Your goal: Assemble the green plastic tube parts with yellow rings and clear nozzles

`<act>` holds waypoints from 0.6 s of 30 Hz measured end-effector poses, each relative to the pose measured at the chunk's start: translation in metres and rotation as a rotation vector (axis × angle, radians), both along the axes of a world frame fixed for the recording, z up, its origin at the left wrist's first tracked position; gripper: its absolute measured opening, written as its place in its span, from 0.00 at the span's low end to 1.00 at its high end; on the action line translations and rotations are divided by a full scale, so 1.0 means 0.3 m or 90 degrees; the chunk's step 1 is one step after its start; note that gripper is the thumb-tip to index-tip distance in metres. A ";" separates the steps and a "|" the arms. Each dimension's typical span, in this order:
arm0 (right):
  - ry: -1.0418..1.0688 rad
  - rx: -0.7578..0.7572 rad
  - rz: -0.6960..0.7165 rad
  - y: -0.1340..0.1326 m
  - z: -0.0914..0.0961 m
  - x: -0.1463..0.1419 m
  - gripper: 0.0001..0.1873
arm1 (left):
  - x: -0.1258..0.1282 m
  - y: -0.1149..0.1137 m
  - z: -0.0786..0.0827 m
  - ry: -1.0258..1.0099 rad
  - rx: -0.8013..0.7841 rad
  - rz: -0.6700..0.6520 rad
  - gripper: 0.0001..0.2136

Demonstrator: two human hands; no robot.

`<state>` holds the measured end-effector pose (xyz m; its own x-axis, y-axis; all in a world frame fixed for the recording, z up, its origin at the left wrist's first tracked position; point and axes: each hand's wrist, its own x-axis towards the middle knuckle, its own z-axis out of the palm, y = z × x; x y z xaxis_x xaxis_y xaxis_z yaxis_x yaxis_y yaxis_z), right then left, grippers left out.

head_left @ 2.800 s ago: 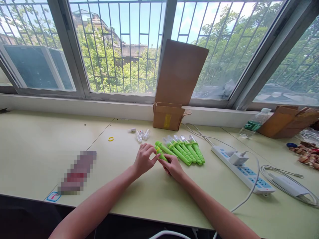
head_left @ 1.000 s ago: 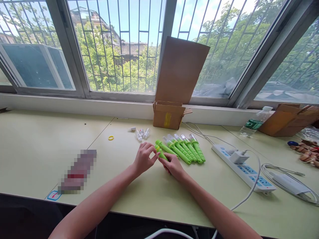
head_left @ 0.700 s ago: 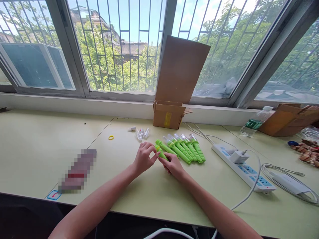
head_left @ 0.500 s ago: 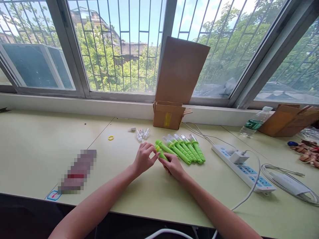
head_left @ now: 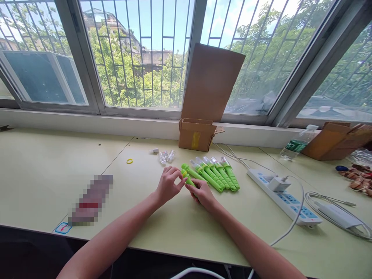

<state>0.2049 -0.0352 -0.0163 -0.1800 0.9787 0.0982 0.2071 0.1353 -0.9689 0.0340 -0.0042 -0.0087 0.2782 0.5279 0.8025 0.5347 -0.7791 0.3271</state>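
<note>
My right hand (head_left: 202,195) grips a green ribbed plastic handle (head_left: 189,181), its lower part hidden by the fingers. Around the handle's upper end sits a yellow ring (head_left: 184,173). Thumb and fingers of my left hand (head_left: 169,184) are closed on this ring. Just beyond lies a green handle without a cap (head_left: 194,172). To its right rest several green handles with clear caps (head_left: 216,176), side by side. Loose clear caps (head_left: 166,156) lie behind my left hand, and a second yellow ring (head_left: 129,161) is farther left.
A cardboard box (head_left: 194,136) with its flap raised stands by the window. On the right are a white power strip (head_left: 286,197), a coiled cable with adapter (head_left: 337,213), a plastic bottle (head_left: 299,142) and another cardboard box (head_left: 331,140). A blurred-out item (head_left: 92,199) lies left.
</note>
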 end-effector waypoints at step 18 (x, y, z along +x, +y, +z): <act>0.023 -0.022 -0.004 0.001 0.005 0.006 0.21 | 0.000 -0.002 0.008 -0.004 -0.008 -0.003 0.09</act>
<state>0.2065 -0.0348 -0.0148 -0.1713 0.9827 0.0703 0.1730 0.1002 -0.9798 0.0340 -0.0048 -0.0063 0.2748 0.5363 0.7980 0.5290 -0.7774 0.3402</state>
